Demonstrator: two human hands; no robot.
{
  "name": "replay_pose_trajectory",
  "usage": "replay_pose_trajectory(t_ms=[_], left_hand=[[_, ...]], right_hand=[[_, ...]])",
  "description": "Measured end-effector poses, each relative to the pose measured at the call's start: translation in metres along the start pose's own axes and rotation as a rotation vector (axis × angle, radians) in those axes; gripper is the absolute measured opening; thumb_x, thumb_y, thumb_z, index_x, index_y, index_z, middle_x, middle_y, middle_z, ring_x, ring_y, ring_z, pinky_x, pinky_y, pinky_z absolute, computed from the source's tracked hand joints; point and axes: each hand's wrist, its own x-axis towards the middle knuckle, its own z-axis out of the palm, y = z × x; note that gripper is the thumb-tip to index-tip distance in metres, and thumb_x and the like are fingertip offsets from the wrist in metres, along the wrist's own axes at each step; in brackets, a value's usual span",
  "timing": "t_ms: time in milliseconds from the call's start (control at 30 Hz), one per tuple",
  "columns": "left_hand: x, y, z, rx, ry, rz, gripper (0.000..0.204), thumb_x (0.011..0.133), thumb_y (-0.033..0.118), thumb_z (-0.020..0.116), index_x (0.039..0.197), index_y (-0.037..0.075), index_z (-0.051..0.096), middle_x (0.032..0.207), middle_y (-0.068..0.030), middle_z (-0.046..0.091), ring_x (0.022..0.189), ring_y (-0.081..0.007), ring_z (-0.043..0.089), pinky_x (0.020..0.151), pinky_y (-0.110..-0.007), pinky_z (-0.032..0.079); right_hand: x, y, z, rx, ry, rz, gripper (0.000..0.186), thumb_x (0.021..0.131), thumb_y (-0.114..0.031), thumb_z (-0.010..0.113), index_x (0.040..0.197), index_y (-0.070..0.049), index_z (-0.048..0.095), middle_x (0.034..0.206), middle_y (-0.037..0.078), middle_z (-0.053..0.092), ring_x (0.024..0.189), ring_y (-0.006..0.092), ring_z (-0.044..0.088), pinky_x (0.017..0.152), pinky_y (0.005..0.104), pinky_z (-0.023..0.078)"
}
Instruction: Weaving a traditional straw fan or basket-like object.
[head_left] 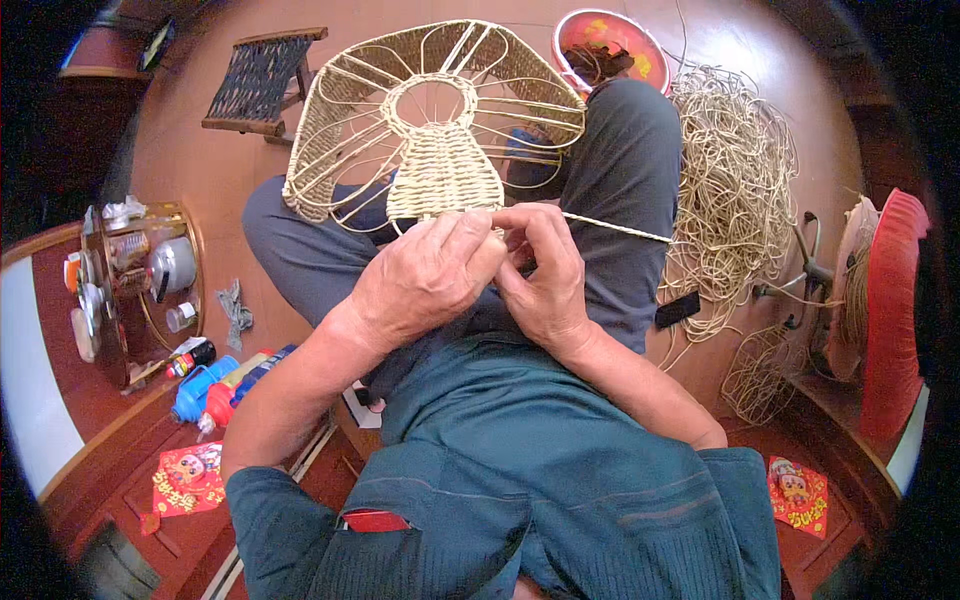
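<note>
Spanning the upper centre of the head view, the wicker piece (446, 175) meets the left hand (430, 262), its grip closed on the lower edge. Beside it, the right hand (548, 280) curls near a twisted strand (622, 228); whether its grip is clamped, I cannot tell.

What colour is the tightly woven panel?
Pale straw yellow; the woven panel shows in the head view.

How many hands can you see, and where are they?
2. The left hand is at the near edge of the woven piece; the right hand is just right of it, by a pale strand. Some fingertips are hidden.
</note>
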Motion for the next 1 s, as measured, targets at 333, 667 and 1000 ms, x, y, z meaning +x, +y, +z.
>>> replay_pose_trajectory(t_ms=[333, 667, 1000], left_hand=[[-0.007, -0.007, -0.01, -0.117, 0.016, -0.044, 0.023, 0.088, 0.014, 0.067, 0.11, 0.01, 0.063, 0.096, -0.0058, 0.064, 0.08, -0.0208, 0.068, 0.067, -0.034, 0.056], [-0.053, -0.058, -0.03, -0.067, -0.034, -0.197, 0.013, 0.089, 0.014, 0.07, 0.102, 0.011, 0.069, 0.082, -0.007, 0.059, 0.076, -0.0266, 0.066, 0.065, -0.039, 0.055], [-0.025, -0.107, -0.051, 0.249, 0.13, -0.15, 0.011, 0.093, 0.021, 0.068, 0.098, 0.011, 0.067, 0.091, -0.0063, 0.059, 0.088, -0.0244, 0.066, 0.075, -0.037, 0.056]], right_hand=[[0.001, 0.003, 0.002, -0.082, -0.096, -0.161, 0.047, 0.079, 0.002, 0.075, 0.124, -0.004, 0.062, 0.114, 0.017, 0.068, 0.101, 0.0363, 0.067, 0.088, 0.044, 0.055], [-0.001, 0.014, -0.006, -0.204, -0.225, -0.269, 0.036, 0.087, -0.004, 0.074, 0.122, -0.006, 0.067, 0.106, 0.014, 0.069, 0.097, 0.0366, 0.068, 0.086, 0.0446, 0.056], [-0.004, 0.01, -0.002, -0.343, -0.302, -0.37, 0.039, 0.087, -0.003, 0.072, 0.126, -0.004, 0.067, 0.11, 0.014, 0.068, 0.099, 0.0355, 0.069, 0.088, 0.0434, 0.057]])
